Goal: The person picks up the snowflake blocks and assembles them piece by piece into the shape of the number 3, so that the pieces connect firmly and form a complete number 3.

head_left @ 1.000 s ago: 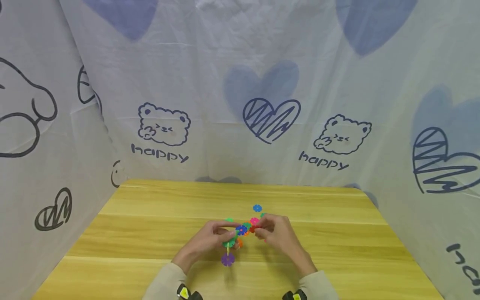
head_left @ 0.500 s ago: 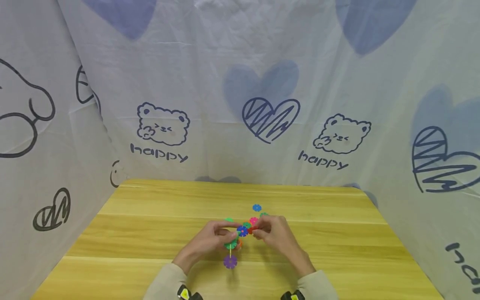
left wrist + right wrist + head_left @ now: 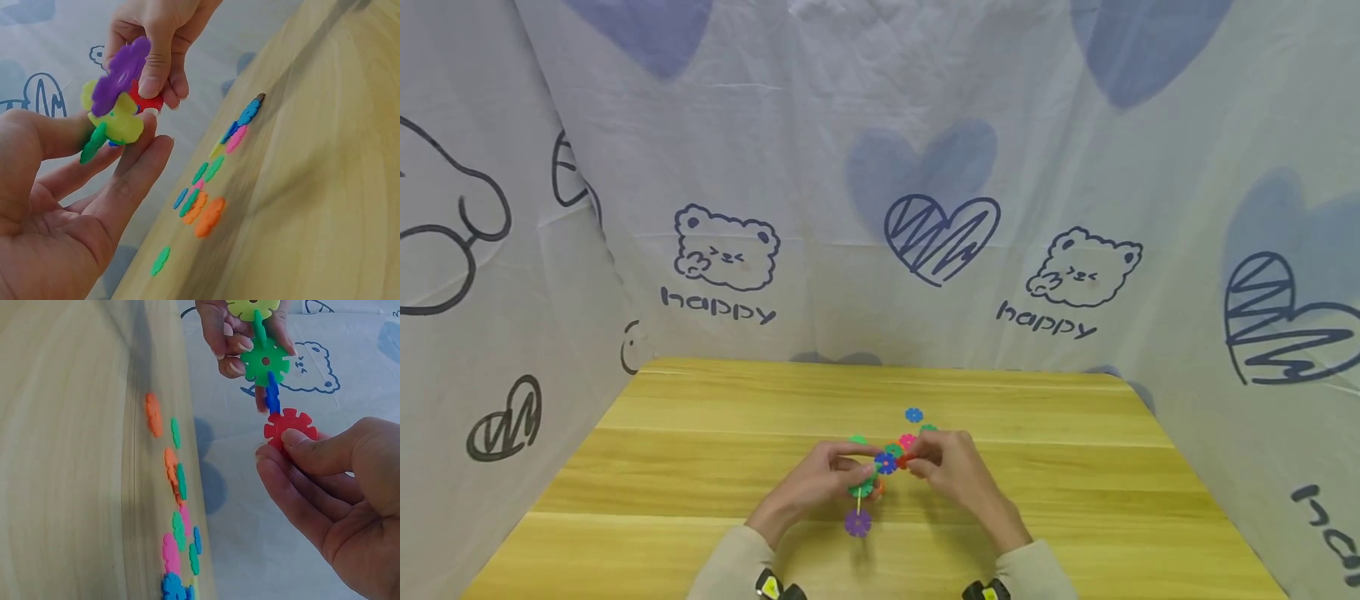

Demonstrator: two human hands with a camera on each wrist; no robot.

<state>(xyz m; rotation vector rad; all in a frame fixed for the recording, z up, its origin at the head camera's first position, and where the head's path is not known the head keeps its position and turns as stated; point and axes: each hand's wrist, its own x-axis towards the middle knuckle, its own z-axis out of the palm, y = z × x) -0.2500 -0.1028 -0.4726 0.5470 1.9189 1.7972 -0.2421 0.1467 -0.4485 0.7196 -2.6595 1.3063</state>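
Note:
My left hand (image 3: 820, 479) holds a chain of slotted plastic snowflake discs above the table, with thumb and fingers around its green disc (image 3: 265, 361). A purple disc (image 3: 858, 524) is at the near end, beyond a yellow disc (image 3: 128, 125). On the other side, a blue disc (image 3: 272, 394) stands edge-on in the right wrist view, slotted to the green one. My right hand (image 3: 958, 471) pinches a red disc (image 3: 290, 428) between thumb and fingers, its rim right at the blue disc's edge.
Loose discs lie on the wooden table (image 3: 700, 467) beyond and below my hands, among them an orange disc (image 3: 210, 217), a light green disc (image 3: 160, 261), a pink disc (image 3: 907, 442) and a blue disc (image 3: 913, 415). A printed cloth (image 3: 820, 317) hangs behind the table.
The chain has tilted and shifted slightly, its purple end a little nearer me. My right hand has moved slightly left with the red disc, toward the blue disc. Both grips are kept.

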